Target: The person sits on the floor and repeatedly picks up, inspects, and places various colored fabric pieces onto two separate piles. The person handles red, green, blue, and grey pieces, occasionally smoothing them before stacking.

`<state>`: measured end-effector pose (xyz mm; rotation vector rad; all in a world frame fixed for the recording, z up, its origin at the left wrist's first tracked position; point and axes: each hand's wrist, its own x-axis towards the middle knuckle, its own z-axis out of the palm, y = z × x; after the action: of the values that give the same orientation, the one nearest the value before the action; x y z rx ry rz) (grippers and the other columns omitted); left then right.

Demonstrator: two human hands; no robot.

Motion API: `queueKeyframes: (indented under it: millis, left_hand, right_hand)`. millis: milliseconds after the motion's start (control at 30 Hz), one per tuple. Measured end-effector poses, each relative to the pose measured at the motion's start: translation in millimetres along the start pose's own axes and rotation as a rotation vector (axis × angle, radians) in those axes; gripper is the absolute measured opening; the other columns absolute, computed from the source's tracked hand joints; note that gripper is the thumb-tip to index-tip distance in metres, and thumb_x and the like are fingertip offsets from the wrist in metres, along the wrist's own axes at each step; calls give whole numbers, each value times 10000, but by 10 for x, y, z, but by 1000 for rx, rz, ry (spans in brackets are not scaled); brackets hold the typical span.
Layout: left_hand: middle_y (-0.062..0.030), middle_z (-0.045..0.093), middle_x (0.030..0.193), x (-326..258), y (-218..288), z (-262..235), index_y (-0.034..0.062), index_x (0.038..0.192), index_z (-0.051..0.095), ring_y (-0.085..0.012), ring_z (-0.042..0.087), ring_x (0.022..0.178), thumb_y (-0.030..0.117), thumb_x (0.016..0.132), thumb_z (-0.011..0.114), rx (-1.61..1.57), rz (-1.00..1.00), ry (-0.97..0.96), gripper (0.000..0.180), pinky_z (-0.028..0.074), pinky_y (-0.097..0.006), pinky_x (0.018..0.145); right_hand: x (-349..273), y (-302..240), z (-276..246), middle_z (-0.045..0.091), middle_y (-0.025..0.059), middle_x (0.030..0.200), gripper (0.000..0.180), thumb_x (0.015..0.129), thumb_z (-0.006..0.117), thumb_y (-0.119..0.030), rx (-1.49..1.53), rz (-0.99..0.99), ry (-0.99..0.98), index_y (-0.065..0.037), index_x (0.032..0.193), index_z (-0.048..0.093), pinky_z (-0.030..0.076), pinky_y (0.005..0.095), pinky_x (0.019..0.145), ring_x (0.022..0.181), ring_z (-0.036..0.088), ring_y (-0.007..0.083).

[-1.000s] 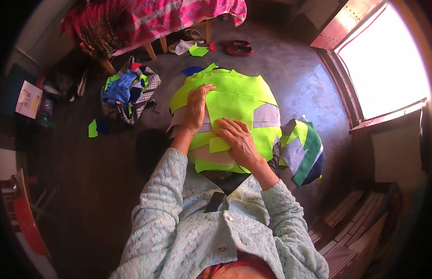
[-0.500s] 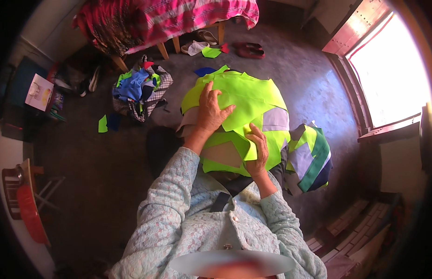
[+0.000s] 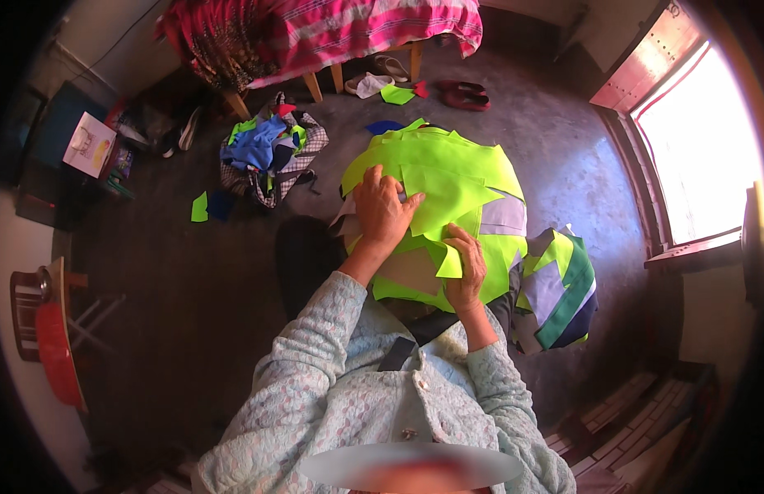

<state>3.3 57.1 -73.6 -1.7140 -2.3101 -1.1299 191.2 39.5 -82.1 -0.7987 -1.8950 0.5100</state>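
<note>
A rounded heap of neon yellow fabric pieces [image 3: 444, 202] lies in front of me, with grey [image 3: 504, 216] and beige pieces [image 3: 411, 272] showing among the yellow. My left hand [image 3: 380, 207] rests on the heap's left part, palm down, thumb spread away from the fingers. At the near right side, my right hand [image 3: 466, 267] has its fingers curled over the edge of a yellow fabric piece [image 3: 449, 260], whose folded corner sticks out beside the hand. The right thumb is mostly hidden.
A checked bag [image 3: 271, 160] full of blue and neon scraps stands at the far left. Another bundle of fabric strips [image 3: 561, 288] sits on the right. Dark red shoes [image 3: 464, 95] and loose scraps [image 3: 397, 95] lie near the pink-covered bed [image 3: 316, 41]. A bright doorway [image 3: 699, 148] opens at right.
The view has shifted, so the whole scene sits farther right. My left hand has drawn back slightly toward me over the fabric, its fingers more bent. The right hand stays at the yellow piece.
</note>
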Motion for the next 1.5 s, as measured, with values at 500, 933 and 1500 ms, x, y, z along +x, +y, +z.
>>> queueKeyframes:
  millis: [500, 933, 1500]
  left_hand:
    - [-233, 638, 1070, 30, -149, 36, -12, 747, 612, -384, 601, 997, 182, 682, 741, -431, -180, 128, 242, 465, -437, 891]
    - [-220, 416, 1344, 5, -343, -344, 38, 1167, 461, -377, 405, 1264, 236, 671, 805, 17, -191, 114, 635, 344, -511, 981]
    - [-192, 285, 1517, -157, -8, 62, 26, 1422, 386, -359, 186, 1438, 495, 915, 488, 80, 104, -257, 698, 146, -566, 1138]
  right_hand:
    - [-163, 124, 46, 640, 188, 1163, 180, 847, 581, -63, 3, 60, 39, 13, 1006, 617, 471, 421, 944, 1087, 604, 349]
    - [-125, 130, 9, 627, 160, 1206, 290, 870, 530, -69, -4, 56, -9, 7, 1137, 612, 437, 400, 979, 1131, 589, 312]
    - [128, 227, -366, 600, 145, 1168, 362, 971, 540, -161, 560, 791, -52, 1, 1293, 506, 504, 340, 816, 1003, 605, 245]
